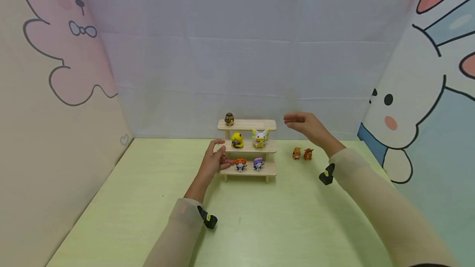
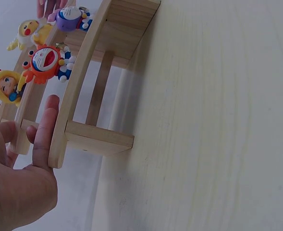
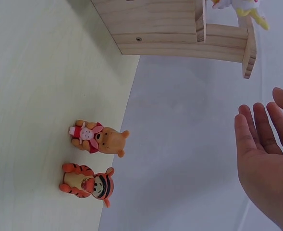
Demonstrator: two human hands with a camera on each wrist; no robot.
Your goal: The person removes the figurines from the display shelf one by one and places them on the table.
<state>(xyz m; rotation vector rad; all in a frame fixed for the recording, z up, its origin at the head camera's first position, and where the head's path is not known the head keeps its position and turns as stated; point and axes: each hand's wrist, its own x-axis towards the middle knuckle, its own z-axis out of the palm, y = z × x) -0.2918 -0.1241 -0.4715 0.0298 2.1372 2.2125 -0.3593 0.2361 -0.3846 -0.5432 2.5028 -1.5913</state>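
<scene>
Stand (image 1: pixel 248 146), on table (image 1: pixel 259 221): 3 tiers, sparsely set, prob. for clear frontal view. Owl (image 1: pixel 229 119): stand's top tier, L. Yellow fig. (image 1: pixel 237 140), white fig. (image 1: pixel 260 139): stand's mid tier. Crab fig. (image 1: pixel 240 165), purple fig. (image 1: pixel 257 164): stand's low tier. Pooh (image 1: pixel 296 154), Tigger (image 1: pixel 308 154): R of stand. L hand (image 1: pixel 214 160): reaching fwd to stand's L end, gripping mid tier betw. thumb & fingers, prob. for steadiness. R hand (image 1: pixel 306 125): empty, straight-fingered, raised near stand's top R end.

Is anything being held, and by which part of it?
The left hand seems to touch the wooden shelf's left end; whether it grips cannot be told. The right hand holds nothing.
</scene>
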